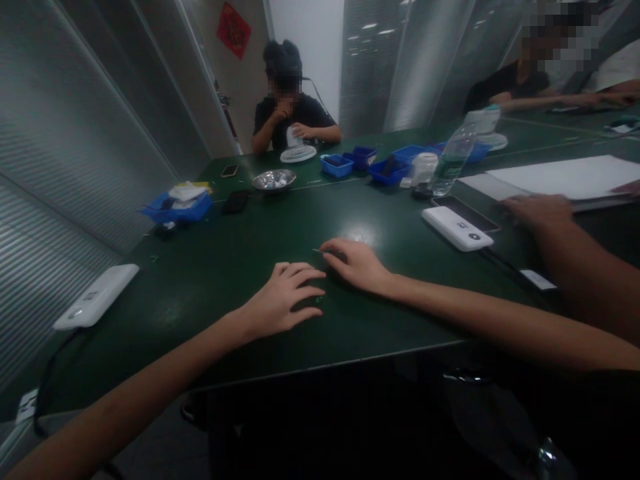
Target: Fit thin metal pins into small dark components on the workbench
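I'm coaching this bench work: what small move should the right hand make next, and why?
Probably the right hand should pinch the thin sliver lying on the table just off its fingertips; the left hand rests flat nearby, apparently holding nothing.

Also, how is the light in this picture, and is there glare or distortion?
Head view: dim and soft; a glare patch on the green table just beyond the right hand; shadow under the left hand; wall lines bend near the edges.

Both bare arms forward, left hand (285, 297) flat, palm-down, right hand (357, 265) beside it, fingers curled.
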### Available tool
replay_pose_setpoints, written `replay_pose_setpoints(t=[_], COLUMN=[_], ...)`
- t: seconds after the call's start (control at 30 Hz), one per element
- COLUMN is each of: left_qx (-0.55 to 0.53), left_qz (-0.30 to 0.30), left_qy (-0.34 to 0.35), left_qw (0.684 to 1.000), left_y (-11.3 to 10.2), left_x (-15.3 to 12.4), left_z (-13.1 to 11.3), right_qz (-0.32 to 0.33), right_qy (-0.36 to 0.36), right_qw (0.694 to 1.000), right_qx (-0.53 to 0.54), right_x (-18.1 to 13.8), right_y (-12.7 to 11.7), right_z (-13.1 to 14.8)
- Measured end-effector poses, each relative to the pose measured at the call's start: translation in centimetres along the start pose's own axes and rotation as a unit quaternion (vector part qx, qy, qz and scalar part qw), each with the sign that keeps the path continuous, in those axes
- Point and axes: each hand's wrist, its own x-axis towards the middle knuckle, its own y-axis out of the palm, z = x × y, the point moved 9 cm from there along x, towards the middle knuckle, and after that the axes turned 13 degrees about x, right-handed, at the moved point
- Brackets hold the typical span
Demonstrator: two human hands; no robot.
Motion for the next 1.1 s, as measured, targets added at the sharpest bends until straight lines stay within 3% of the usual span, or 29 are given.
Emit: replay_pose_setpoints(t=[0.17,0.27,0.4,0.57,0.67,0.73,0.9,1.1], left_qx=[-0.025,-0.002,0.044,0.092,0.112,0.121,0.151,0.116], left_qz=[-0.008,-0.022,-0.038,-0.023,-0.030,-0.029,-0.073,-0.204], left_qy=[-0.003,-0.001,-0.075,-0.229,-0.298,-0.314,-0.313,-0.457], left_qw=[1.000,1.000,0.995,0.969,0.947,0.941,0.935,0.858], left_y=[1.4,1.4,0.7,0.3,-0.2,-0.5,-2.3,-5.3], left_x=[0.3,-0.6,-3.3,-9.8,-13.6,-15.0,-15.3,-19.3], left_z=[1.4,4.2,12.0,24.1,28.6,29.6,28.7,30.9], right_qz=[-0.001,0.005,0.017,0.024,0.028,0.034,0.032,0.029], right_qy=[0.013,0.013,0.021,0.028,0.030,0.032,0.032,0.024], right_qw=[1.000,1.000,1.000,0.999,0.999,0.999,0.999,0.999], right_qx=[-0.001,0.004,0.013,0.019,0.019,0.019,0.020,0.014], right_x=[-0.1,-0.1,-0.2,-0.2,-0.2,-0.2,-0.2,-0.2], right_y=[0.1,-0.1,-0.3,-0.3,-0.3,-0.2,-0.2,-0.2], right_z=[0.1,0.4,0.7,1.0,1.0,1.0,0.9,0.9])
